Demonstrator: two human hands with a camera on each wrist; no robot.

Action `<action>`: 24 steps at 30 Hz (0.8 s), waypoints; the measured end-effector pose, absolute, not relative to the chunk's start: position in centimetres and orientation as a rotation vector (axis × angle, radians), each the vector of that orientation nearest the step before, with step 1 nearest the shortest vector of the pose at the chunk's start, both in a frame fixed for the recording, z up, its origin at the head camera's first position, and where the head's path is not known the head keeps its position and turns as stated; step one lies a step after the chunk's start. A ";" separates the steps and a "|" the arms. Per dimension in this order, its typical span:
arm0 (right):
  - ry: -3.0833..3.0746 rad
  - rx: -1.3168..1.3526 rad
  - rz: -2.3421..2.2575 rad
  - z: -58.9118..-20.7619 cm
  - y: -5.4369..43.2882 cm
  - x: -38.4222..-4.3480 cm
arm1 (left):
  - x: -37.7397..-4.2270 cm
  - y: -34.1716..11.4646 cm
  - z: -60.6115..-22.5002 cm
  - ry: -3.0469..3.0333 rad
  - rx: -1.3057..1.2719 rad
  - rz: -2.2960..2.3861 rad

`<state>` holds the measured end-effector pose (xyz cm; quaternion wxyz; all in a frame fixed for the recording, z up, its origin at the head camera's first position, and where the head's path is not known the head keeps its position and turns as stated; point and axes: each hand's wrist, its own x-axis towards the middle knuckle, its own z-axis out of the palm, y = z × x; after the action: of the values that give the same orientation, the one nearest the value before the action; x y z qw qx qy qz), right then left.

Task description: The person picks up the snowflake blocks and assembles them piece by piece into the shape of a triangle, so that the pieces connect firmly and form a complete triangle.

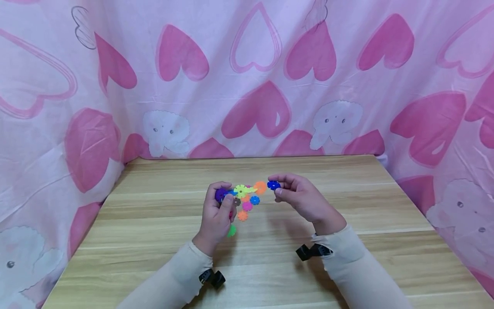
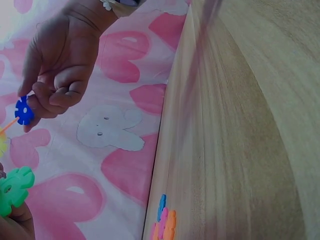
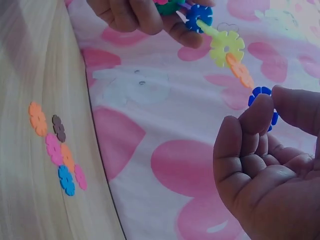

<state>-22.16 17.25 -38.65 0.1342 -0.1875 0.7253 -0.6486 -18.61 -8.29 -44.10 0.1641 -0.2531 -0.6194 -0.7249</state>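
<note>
My left hand (image 1: pixel 218 210) grips a chain of slotted plastic snowflake discs. A purple disc (image 1: pixel 221 195) sits at its fingers, and a green disc (image 2: pixel 15 190) shows beside that hand in the left wrist view. Toward the right the chain runs through a blue disc (image 3: pixel 199 19) and a yellow disc (image 3: pixel 227 48) to an orange disc (image 3: pixel 240 71) at its end. Between thumb and fingertips my right hand (image 1: pixel 302 199) pinches a dark blue disc (image 1: pixel 273 185), right by the orange one. Whether these two are joined I cannot tell.
On the wooden table (image 1: pixel 154 206), below the chain, lie several loose discs, among them a light blue disc (image 3: pixel 66 180), a brown disc (image 3: pixel 59 128) and a pink disc (image 3: pixel 54 149). Pink heart-patterned cloth (image 1: pixel 254 107) hangs behind the table and at both sides.
</note>
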 end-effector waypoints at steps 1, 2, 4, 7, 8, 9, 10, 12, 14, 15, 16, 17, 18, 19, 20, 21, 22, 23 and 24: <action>2.093 -0.544 -1.880 -38.6 17.3 -22.1 | -18.6 -8.3 -44.1 -1.765 -0.723 -2.064; 2.087 -0.547 -1.876 -38.5 17.3 -22.1 | -18.6 -8.3 -44.1 -1.760 -0.727 -2.062; 2.078 -0.548 -1.863 -38.4 17.3 -22.0 | -18.7 -8.2 -44.1 -1.747 -0.738 -2.059; 2.062 -0.551 -1.838 -38.2 17.3 -21.9 | -18.8 -8.2 -44.2 -1.727 -0.764 -2.062; 2.057 -0.550 -1.830 -38.1 17.3 -21.9 | -18.8 -8.3 -44.2 -1.723 -0.774 -2.064; 2.050 -0.548 -1.825 -38.1 17.3 -21.8 | -18.8 -8.3 -44.3 -1.725 -0.778 -2.066; 2.042 -0.549 -1.823 -38.1 17.3 -21.8 | -18.8 -8.3 -44.3 -1.728 -0.780 -2.071; 2.016 -0.552 -1.831 -38.0 17.3 -21.8 | -18.8 -8.3 -44.3 -1.744 -0.782 -2.072; 1.985 -0.562 -1.852 -38.1 17.2 -21.8 | -18.7 -8.4 -44.3 -1.764 -0.780 -2.064; 1.974 -0.569 -1.858 -38.1 17.2 -21.8 | -18.7 -8.4 -44.2 -1.773 -0.778 -2.060; 1.960 -0.575 -1.865 -38.1 17.2 -21.8 | -18.7 -8.4 -44.2 -1.779 -0.777 -2.058; 1.951 -0.579 -1.869 -38.2 17.2 -21.8 | -18.6 -8.5 -44.2 -1.786 -0.777 -2.054; 1.943 -0.580 -1.871 -38.2 17.2 -21.8 | -18.6 -8.5 -44.2 -1.793 -0.779 -2.050; 1.937 -0.582 -1.875 -38.2 17.2 -21.8 | -18.6 -8.5 -44.2 -1.801 -0.781 -2.048; 1.935 -0.579 -1.876 -38.2 17.2 -21.8 | -18.6 -8.5 -44.2 -1.811 -0.781 -2.047; 1.937 -0.576 -1.875 -38.2 17.2 -21.8 | -18.6 -8.5 -44.2 -1.819 -0.785 -2.046; 1.936 -0.575 -1.878 -38.2 17.2 -21.8 | -18.6 -8.5 -44.2 -1.831 -0.785 -2.046; 1.939 -0.571 -1.878 -38.2 17.2 -21.8 | -18.6 -8.5 -44.2 -1.841 -0.787 -2.046; 1.940 -0.568 -1.879 -38.1 17.2 -21.8 | -18.6 -8.5 -44.2 -1.851 -0.789 -2.045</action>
<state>-21.78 17.23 -38.13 0.1895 -0.2022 0.6902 -0.6685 -18.55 -8.51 -44.20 0.1357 -0.2724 -0.6392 -0.7063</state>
